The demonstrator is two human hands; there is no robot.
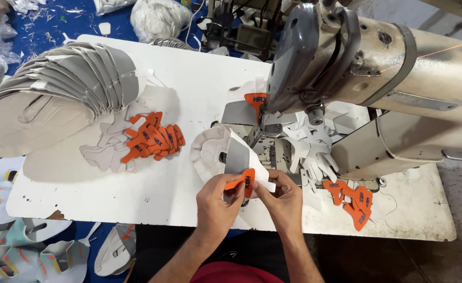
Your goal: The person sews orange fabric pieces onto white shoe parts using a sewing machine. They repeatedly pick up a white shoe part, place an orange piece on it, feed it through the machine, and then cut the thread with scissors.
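My left hand point(216, 202) and my right hand point(279, 200) meet at the table's near edge, both pinching a small orange tab point(243, 181) against a white and grey shoe-upper piece point(226, 152). The piece curls up from my fingers toward the sewing machine's needle area point(265, 126). Another orange tab point(255, 100) sits on a grey piece under the machine head.
A cream and grey sewing machine point(378, 68) fills the right. A tall fanned stack of grey pieces point(63, 89) lies at left, a heap of orange tabs point(152, 137) in the middle, more orange tabs point(354, 200) at right, white scraps point(312, 149) by the machine.
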